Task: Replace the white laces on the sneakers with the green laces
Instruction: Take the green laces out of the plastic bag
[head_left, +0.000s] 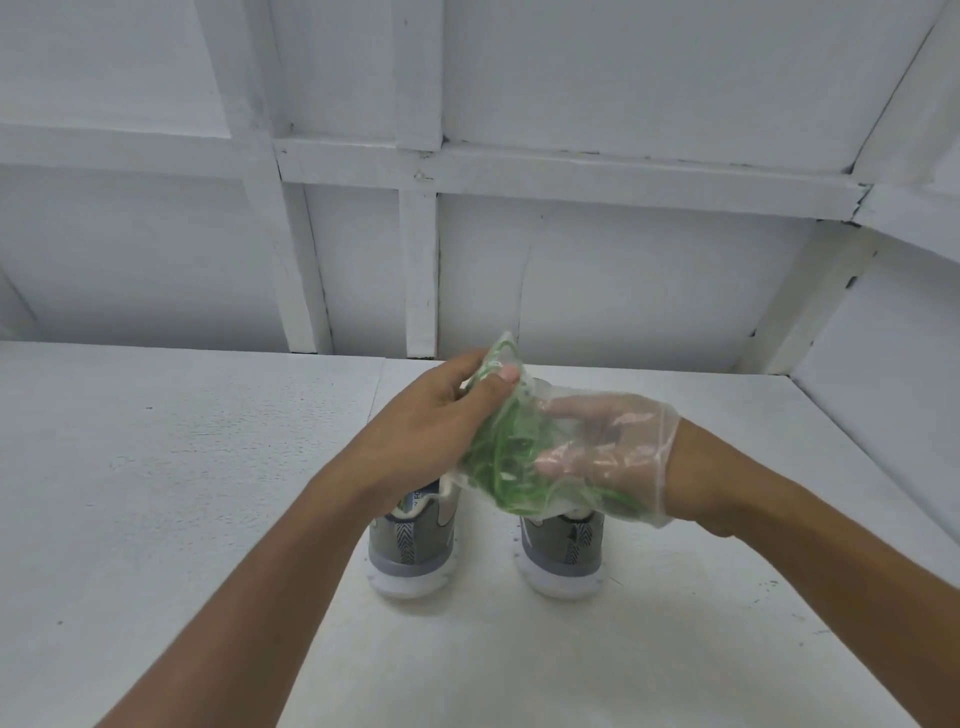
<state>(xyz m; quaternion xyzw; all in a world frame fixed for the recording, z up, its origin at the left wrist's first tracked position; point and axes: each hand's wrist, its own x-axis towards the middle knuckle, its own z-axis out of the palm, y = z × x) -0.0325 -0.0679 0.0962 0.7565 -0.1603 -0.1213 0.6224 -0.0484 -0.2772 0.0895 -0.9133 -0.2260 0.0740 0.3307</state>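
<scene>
Above the sneakers (563, 551), left hand (431, 421) pinches clear bag (535, 389) of green laces (506, 457), right hand (608, 441) inside, fingers (558, 462) spread.

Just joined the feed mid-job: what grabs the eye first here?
A tangle of green laces inside a clear plastic bag, held mid-frame above the table. The left hand grips the bag's end while the right hand is pushed inside it. Below, two grey sneakers stand heels toward the camera.

Two grey sneakers (485, 545) stand side by side, apart, on the white table (182, 467).
</scene>
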